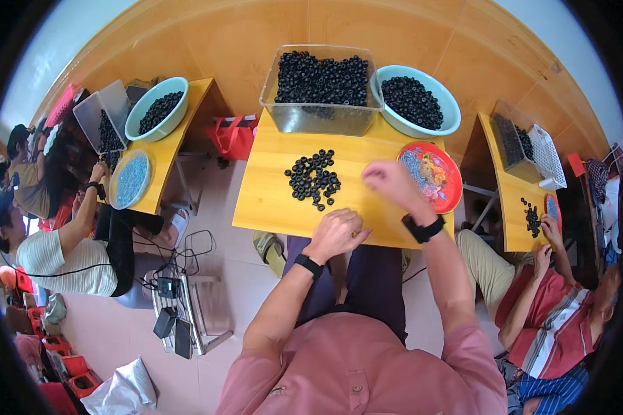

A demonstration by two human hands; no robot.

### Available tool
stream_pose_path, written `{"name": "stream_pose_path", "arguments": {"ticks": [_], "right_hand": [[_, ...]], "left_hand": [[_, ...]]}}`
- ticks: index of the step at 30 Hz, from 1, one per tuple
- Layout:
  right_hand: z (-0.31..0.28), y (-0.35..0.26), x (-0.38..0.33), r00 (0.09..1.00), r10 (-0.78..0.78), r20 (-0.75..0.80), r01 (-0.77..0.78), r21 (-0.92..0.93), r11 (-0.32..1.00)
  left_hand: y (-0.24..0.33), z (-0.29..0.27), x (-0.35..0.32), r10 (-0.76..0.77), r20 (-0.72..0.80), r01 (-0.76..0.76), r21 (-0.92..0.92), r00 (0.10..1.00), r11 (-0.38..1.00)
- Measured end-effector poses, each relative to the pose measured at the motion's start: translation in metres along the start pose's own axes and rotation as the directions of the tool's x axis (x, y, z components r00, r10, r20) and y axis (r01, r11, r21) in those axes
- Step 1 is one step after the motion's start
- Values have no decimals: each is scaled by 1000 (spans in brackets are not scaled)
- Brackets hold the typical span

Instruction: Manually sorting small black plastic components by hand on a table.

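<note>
My left hand (338, 234) rests at the front edge of the yellow table (263, 200), its fingers curled together; whatever they hold is hidden. Just in front of it lies a loose pile of small black rings (313, 178). My right hand (389, 181) is over the table between that pile and a red plate (455, 181). Motion smears its bent fingers, so I cannot make out their grip. Small grey-blue pieces (417, 169) lie in the plate, on its patterned bottom. Both wrists wear black bands.
At the table's back stand a clear bin (311, 123) and a light blue basin (453, 124), both full of black rings. Co-workers sit at yellow tables left and right. A metal stool (194, 304) with cables and dark devices stands at lower left.
</note>
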State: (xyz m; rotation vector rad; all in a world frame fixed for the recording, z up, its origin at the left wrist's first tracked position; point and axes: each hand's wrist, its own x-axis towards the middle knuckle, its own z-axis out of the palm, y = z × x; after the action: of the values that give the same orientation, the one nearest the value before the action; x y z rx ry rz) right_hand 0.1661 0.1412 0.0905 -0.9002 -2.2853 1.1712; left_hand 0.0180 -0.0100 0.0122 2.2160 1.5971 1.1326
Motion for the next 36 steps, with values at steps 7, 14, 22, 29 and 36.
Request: {"name": "stream_pose_path", "arguments": {"ticks": [7, 14, 22, 29, 36], "right_hand": [[74, 1, 10, 952, -220, 213, 270, -239, 933], [77, 18, 5, 967, -161, 196, 220, -336, 916], [45, 30, -42, 991, 117, -68, -114, 48, 992], [49, 30, -68, 990, 137, -16, -126, 299, 946], [47, 31, -77, 987, 157, 16, -152, 356, 922]], "left_hand": [[1, 1, -6, 50, 25, -51, 13, 998, 999], [-2, 8, -6, 70, -49, -71, -29, 996, 997], [11, -6, 2, -361, -57, 330, -298, 931, 896], [5, -1, 0, -226, -36, 208, -271, 973, 940], [-5, 0, -3, -133, 30, 137, -206, 991, 969]]}}
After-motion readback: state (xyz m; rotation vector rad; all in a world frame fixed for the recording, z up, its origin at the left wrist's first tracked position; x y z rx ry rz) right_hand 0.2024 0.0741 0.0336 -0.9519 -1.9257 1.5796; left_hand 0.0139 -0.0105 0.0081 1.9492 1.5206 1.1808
